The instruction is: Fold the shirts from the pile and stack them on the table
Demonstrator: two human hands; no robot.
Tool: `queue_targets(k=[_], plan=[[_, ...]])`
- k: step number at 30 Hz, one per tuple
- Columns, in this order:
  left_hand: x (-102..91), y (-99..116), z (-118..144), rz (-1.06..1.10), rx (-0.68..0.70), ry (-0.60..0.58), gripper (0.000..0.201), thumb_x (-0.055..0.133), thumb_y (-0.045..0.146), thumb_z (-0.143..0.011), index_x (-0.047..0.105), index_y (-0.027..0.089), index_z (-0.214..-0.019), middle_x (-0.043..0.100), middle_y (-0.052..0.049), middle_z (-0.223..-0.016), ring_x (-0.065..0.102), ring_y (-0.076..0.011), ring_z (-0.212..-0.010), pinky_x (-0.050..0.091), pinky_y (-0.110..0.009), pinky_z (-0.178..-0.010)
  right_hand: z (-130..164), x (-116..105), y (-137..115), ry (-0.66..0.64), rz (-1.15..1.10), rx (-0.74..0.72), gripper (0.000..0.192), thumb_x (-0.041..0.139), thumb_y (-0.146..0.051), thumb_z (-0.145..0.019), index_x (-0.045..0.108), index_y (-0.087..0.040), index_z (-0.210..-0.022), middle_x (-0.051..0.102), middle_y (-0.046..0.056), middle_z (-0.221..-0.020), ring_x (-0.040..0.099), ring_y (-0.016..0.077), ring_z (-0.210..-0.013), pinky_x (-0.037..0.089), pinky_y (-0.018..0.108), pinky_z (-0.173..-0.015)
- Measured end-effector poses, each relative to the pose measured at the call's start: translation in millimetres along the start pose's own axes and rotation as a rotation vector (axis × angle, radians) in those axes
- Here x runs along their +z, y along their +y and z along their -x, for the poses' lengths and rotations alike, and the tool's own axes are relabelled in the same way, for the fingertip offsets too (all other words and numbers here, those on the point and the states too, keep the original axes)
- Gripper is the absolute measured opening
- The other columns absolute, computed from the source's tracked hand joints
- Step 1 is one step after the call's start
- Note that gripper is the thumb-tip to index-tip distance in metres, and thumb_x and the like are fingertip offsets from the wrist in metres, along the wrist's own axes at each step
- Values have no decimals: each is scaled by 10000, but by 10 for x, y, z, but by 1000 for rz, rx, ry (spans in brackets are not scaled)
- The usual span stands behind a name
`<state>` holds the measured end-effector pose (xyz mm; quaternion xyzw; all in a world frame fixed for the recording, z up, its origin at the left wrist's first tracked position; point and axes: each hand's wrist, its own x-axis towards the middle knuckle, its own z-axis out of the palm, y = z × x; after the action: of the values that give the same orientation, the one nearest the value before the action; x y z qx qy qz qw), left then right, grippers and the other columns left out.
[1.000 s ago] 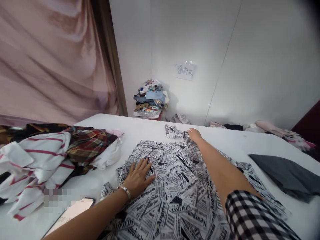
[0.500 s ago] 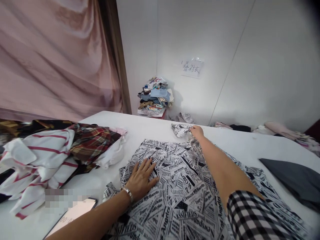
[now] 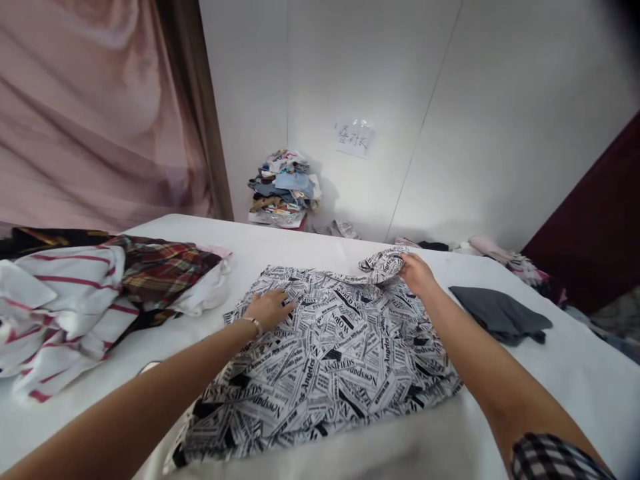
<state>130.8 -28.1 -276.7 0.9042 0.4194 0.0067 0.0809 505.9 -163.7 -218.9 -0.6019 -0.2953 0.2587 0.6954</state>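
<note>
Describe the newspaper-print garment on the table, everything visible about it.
The newspaper-print garment is thin woven-looking cloth, white with black headline lettering. It lies spread nearly flat on the white table, its near edge toward the camera. The left hand presses flat on its far left part; the right hand grips a bunched fold at the far edge, lifted slightly.

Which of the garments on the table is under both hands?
The newspaper-print garment; the left hand and right hand touch it, unlike the striped shirt and grey cloth.

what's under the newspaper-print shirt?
The white table, bare around the newspaper-print shirt. The left hand presses flat on it; the right hand grips its bunched far edge. Anything beneath the cloth is covered.
</note>
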Motion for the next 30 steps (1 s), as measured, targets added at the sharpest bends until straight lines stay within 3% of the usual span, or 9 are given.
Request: queue_targets(k=[5,9,14,19,24,27,30], plan=[[-201,110,-502,-49,12,87,479,368,393,-944,508,234,-1374,450,-114,-1515,384,-269,-1404,293,-497,-1138,241,-122,44,-22,-79,66,320,712,-388,-632,494,-232,-806,672,-1,-776,629,178,-701,498,317,-693],[-146,149,-891,-93,38,104,497,362,188,-915,480,249,-1393,469,-93,-1499,395,-237,-1385,311,-468,-1124,223,-134,50,-47,-143,52,254,707,-352,-690,515,-235,-808,682,-1,-815,636,181,-741,509,332,-731],[-26,119,-1210,-151,15,73,581,430,101,-843,480,268,-1397,533,-111,-1437,418,-247,-1361,331,-471,-1090,121,-187,22,-98,-218,32,221,721,-318,-733,536,-236,-820,687,-1,-840,639,173,-765,527,317,-722],[-130,92,-1356,-217,-13,72,337,523,113,-788,678,164,-1083,695,-176,-1119,577,-291,-1146,362,-460,-1006,22,-201,-58,-74,-352,4,258,768,-266,-739,517,-247,-794,691,-35,-794,643,147,-716,553,282,-671],[-506,81,-1200,-227,21,218,265,453,138,-842,665,127,-1001,679,-186,-1113,582,-281,-1122,369,-426,-980,153,-297,-195,-69,-461,-38,223,783,-217,-730,574,-244,-806,723,-35,-818,674,142,-726,565,266,-644],[-705,82,-858,-216,95,276,246,438,171,-871,636,144,-1014,701,-125,-1008,621,-235,-1008,329,-419,-1032,426,-471,-289,-61,-486,-52,171,772,-203,-732,612,-238,-780,737,-33,-834,689,145,-750,571,269,-654],[-698,69,-358,-228,272,328,186,453,180,-882,620,158,-959,685,-88,-923,619,-214,-898,367,-393,-976,816,-710,-288,-38,-476,-57,166,778,-193,-717,618,-234,-699,743,-49,-827,689,141,-731,544,241,-569]])
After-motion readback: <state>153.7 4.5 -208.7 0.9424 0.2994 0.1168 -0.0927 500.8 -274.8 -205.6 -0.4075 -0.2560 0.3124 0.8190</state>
